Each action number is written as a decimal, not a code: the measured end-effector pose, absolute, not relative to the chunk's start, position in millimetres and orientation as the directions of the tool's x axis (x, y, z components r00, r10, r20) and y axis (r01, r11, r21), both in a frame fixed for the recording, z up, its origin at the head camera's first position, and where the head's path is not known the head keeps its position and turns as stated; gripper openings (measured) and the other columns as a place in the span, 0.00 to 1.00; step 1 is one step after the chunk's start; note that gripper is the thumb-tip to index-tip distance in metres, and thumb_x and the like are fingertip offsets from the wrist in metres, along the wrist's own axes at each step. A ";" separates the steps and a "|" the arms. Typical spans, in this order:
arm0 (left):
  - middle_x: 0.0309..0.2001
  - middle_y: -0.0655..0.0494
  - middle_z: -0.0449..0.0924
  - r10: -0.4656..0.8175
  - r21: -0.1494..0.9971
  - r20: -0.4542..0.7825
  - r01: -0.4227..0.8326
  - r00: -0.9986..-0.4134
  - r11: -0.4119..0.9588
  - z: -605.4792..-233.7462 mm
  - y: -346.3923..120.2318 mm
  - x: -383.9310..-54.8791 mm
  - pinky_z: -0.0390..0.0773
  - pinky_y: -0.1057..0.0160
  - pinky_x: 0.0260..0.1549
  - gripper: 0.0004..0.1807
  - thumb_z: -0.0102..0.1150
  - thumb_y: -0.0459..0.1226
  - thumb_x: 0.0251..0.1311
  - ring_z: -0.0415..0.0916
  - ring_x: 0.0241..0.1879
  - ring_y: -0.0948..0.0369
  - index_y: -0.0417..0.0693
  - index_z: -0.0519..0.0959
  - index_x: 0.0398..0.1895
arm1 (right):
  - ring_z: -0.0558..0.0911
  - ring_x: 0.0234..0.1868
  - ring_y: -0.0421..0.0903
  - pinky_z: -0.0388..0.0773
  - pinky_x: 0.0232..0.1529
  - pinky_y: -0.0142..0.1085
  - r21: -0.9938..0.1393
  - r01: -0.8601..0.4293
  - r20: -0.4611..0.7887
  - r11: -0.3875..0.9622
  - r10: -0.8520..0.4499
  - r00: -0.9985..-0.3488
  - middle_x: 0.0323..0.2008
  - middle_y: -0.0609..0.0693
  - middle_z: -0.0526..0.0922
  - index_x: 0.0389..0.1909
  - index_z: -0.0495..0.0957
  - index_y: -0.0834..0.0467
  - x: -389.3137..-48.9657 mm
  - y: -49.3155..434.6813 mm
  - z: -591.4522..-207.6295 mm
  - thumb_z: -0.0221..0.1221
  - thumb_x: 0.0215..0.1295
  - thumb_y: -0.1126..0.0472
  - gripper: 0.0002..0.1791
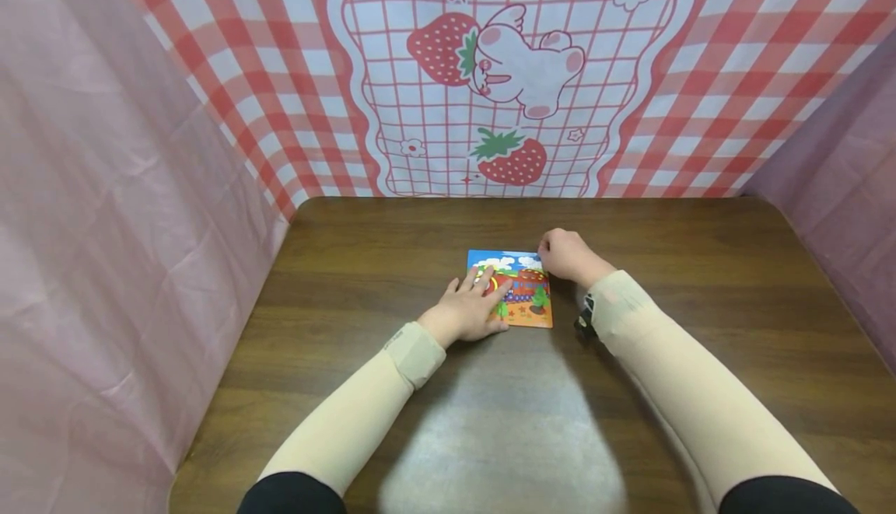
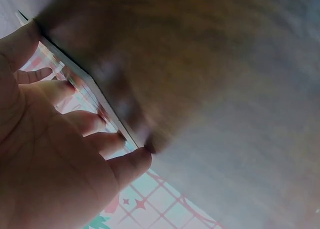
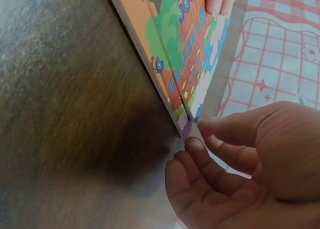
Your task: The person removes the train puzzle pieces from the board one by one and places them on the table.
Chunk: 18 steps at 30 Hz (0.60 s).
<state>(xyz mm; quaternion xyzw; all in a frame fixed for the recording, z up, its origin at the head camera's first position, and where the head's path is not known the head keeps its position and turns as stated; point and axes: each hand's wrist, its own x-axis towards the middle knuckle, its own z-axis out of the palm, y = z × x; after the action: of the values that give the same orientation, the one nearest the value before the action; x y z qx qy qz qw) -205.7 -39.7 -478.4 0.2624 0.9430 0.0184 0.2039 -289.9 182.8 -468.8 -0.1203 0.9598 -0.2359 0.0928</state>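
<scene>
A square picture board [image 1: 521, 314] with a red train, trees and clouds lies flat on the table. My left hand [image 1: 470, 310] rests on its left part with spread fingers, and the thumb lies by the near edge. In the left wrist view, the fingertips [image 2: 116, 144] touch along the board's thin edge. My right hand [image 1: 568, 256] is at the board's far right corner. There, in the right wrist view, the thumb and index finger pinch a thin pale bit of the corner [image 3: 186, 126]. I cannot tell whether that bit is a film, a loose piece or the board itself.
The brown wooden table [image 1: 336, 281] extends around the board on all sides. Behind it hangs a red checked cloth [image 1: 301, 110] with strawberries and a rabbit. Pink curtains [image 1: 105, 226] hang at both sides. A small dark device [image 1: 585, 318] sits at the right wrist.
</scene>
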 end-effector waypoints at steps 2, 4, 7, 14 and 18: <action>0.82 0.50 0.31 0.500 0.140 -0.377 0.485 -0.780 0.863 -478.0 -39.5 -205.5 0.45 0.42 0.72 0.43 0.43 0.64 0.73 0.30 0.79 0.47 0.68 0.41 0.84 | 0.74 0.28 0.50 0.74 0.34 0.45 -0.497 -0.185 -0.113 0.848 -0.274 -0.955 0.24 0.53 0.77 0.28 0.78 0.63 -289.7 184.9 -469.6 0.56 0.69 0.65 0.09; 0.82 0.50 0.31 0.497 0.138 -0.379 0.483 -0.781 0.865 -477.4 -39.2 -205.4 0.45 0.42 0.72 0.43 0.44 0.64 0.72 0.30 0.79 0.47 0.68 0.41 0.84 | 0.76 0.30 0.51 0.75 0.36 0.46 -0.518 -0.181 -0.107 0.836 -0.274 -0.956 0.27 0.54 0.80 0.30 0.80 0.64 -289.6 187.0 -470.2 0.59 0.68 0.64 0.08; 0.82 0.51 0.31 0.491 0.135 -0.383 0.479 -0.782 0.868 -476.1 -38.9 -204.9 0.45 0.42 0.72 0.44 0.44 0.65 0.72 0.31 0.79 0.47 0.68 0.40 0.84 | 0.78 0.33 0.53 0.76 0.39 0.47 -0.541 -0.183 -0.100 0.821 -0.278 -0.955 0.29 0.54 0.82 0.31 0.82 0.64 -289.7 189.3 -471.8 0.64 0.67 0.61 0.09; 0.82 0.51 0.31 0.493 0.153 -0.384 0.473 -0.780 0.868 -474.6 -38.7 -204.4 0.44 0.41 0.72 0.44 0.45 0.64 0.72 0.31 0.79 0.46 0.68 0.41 0.84 | 0.78 0.34 0.52 0.76 0.38 0.46 -0.583 -0.199 -0.053 0.788 -0.282 -0.958 0.29 0.53 0.83 0.31 0.84 0.63 -287.3 191.7 -472.7 0.67 0.65 0.61 0.09; 0.82 0.50 0.31 0.498 0.160 -0.380 0.475 -0.780 0.866 -476.2 -38.9 -205.3 0.44 0.41 0.72 0.44 0.45 0.64 0.72 0.31 0.79 0.46 0.68 0.41 0.84 | 0.80 0.35 0.51 0.77 0.39 0.46 -0.607 -0.196 -0.056 0.770 -0.288 -0.956 0.31 0.53 0.84 0.35 0.85 0.64 -286.1 193.3 -473.6 0.68 0.64 0.61 0.09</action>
<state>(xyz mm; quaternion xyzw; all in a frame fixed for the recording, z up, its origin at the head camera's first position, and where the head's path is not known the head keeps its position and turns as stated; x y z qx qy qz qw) -205.3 -38.9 -476.2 0.2578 0.9429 0.0275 0.2091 -286.1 193.3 -473.6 -0.1290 0.9380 -0.3133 0.0728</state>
